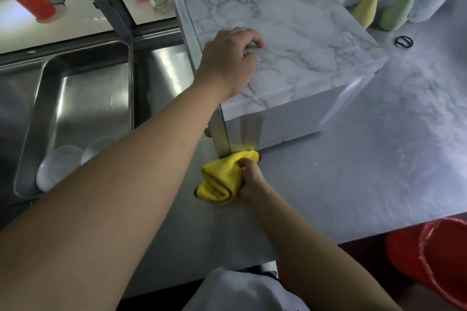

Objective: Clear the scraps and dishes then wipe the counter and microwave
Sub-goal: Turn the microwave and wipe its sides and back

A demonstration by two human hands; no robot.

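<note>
The counter point(353, 171) bears the microwave point(278, 33) at twelve o'clock. The left hand point(227, 63), fingers curled, rests on its top, likely steadying it, while the right hand point(249, 179) grasps the cloth point(222, 179) at its base corner, wiping.

You get no readable text here. Only candidate: a faint embossed mark on the microwave point(290, 33) top, near its right edge, too blurred to read. No labels, brands or numbers legible anywhere else in view.
</note>
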